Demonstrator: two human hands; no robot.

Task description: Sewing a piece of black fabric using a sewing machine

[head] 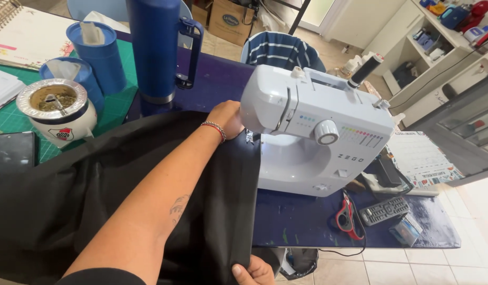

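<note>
Where tiles (413,266) meet it, a dark table (302,219) stands.

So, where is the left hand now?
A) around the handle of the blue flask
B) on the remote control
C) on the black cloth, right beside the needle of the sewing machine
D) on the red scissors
C: the left hand rests on the black cloth beside the needle area of the sewing machine, far from the scissors.
</note>
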